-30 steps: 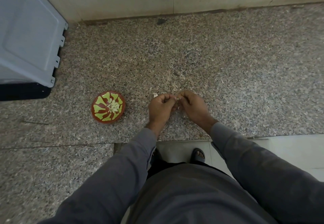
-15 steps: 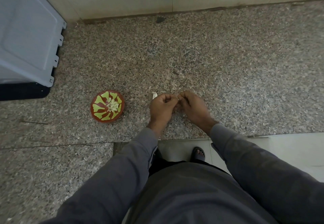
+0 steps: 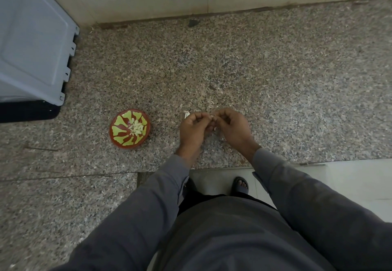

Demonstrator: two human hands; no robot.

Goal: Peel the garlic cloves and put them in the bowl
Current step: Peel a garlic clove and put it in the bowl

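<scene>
Centre frame, two hands meet: left hand point(image 3: 194, 127) and right hand point(image 3: 232, 127) both pinch one garlic clove point(image 3: 211, 117) between curled fingertips. One red-and-green bowl point(image 3: 118, 136) sits left of them, peeled cloves point(image 3: 136, 128) heaped inside, too small to count

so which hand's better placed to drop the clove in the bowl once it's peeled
Left, probably. The bowl sits on the counter to the left of both hands, and the left hand is the nearer one. The right hand would have to cross over it.
</scene>
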